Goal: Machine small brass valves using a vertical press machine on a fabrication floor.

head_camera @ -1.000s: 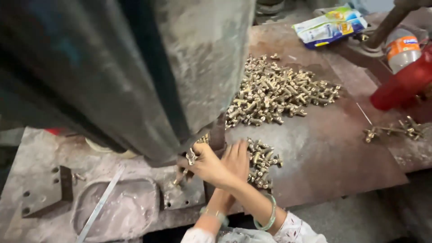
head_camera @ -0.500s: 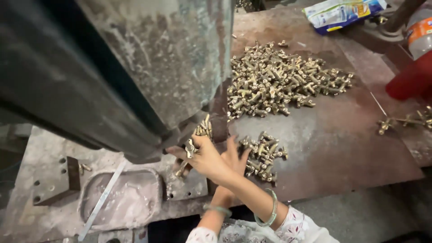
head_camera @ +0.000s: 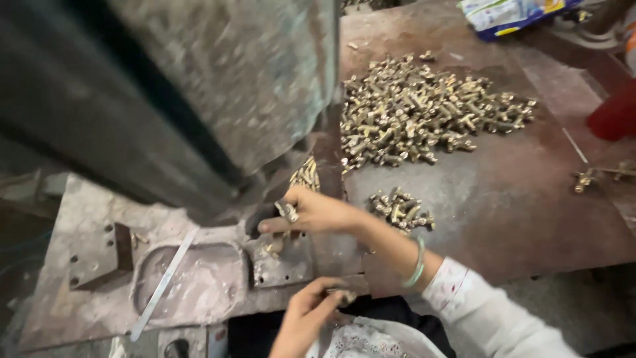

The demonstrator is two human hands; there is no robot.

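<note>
the right hand is pinching a brass fitting in its fingers at frame centre; the left hand is gripping brass pieces at the bottom.

A metal workshop: a heavy press machine, a rusty steel bench, heaped brass fittings.

white sleeve with reddish specks, pale green bangle at the right wrist.

Big heap of brass-gold metal fittings on the rusty reddish-brown steel tabletop, pale green bangle just below it.
</note>
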